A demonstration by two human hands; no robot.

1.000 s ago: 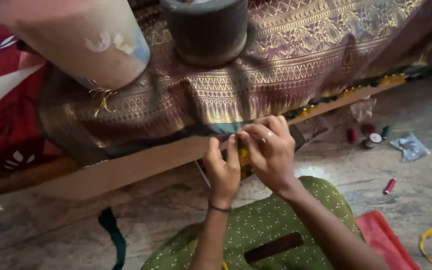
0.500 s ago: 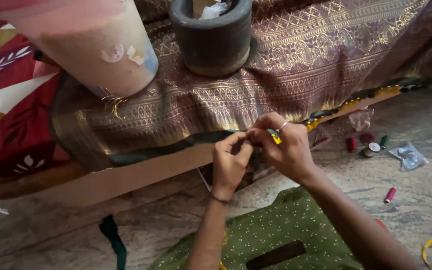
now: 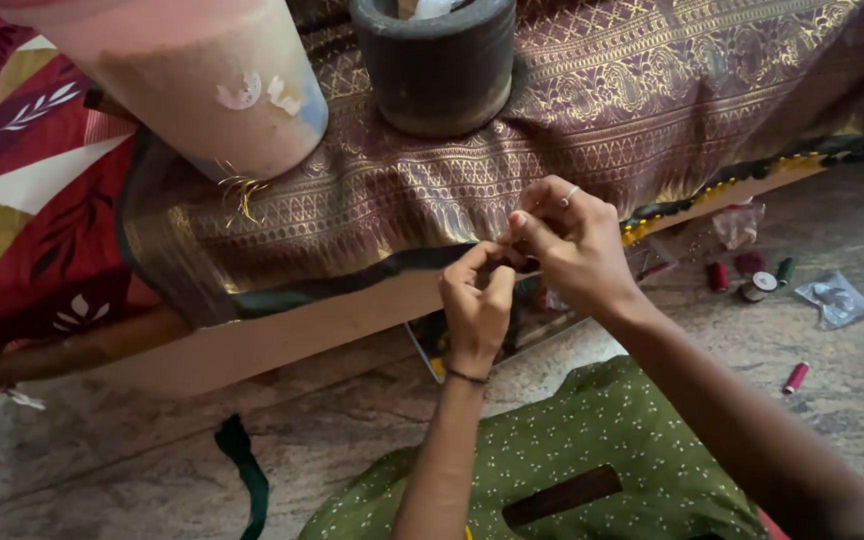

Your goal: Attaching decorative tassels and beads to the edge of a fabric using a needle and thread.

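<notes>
Brocade cloth, maroon with gold weave, drapes over a low wooden counter, its dark beaded hem hanging at centre. At twelve o'clock a stone mortar weighs it down; at ten o'clock stands a pale cylinder. Both hands meet at the hem: left hand in a closed grip pinching the edge, right hand pinched on something too small to tell. Keeping the hem taut looks wise. Thread spools lie at three o'clock.
</notes>
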